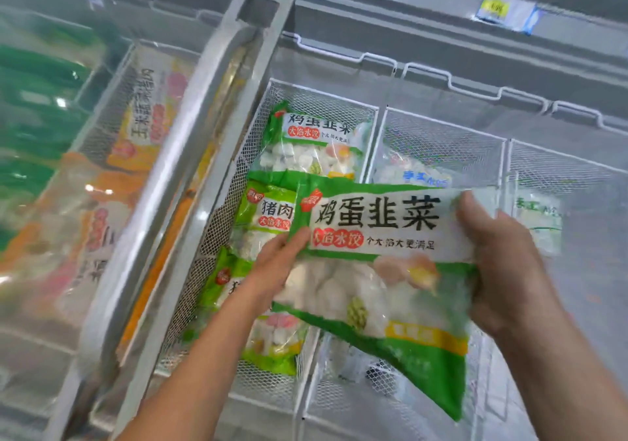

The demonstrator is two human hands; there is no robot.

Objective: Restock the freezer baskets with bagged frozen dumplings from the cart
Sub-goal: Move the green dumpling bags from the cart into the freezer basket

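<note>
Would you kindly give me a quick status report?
Left hand and right hand gripping dumpling bag. Held above mesh basket of bags. Nothing blocking.

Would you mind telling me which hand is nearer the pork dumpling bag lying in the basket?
Left. The left hand sits just below the pork dumpling bag; the right hand is far right.

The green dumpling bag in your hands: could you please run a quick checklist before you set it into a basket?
1. Grip: left hand and right hand both hold the green bag by its sides: ok.
2. Bag sealed, no tear: cannot tell, the lower edge is blurred.
3. Matching stock: the left basket holds a same-label bag at the back: ok.
4. Room in that basket: bags cover most of it: cannot tell.
5. Middle basket holds a different white bag: not ok for this one.
</note>
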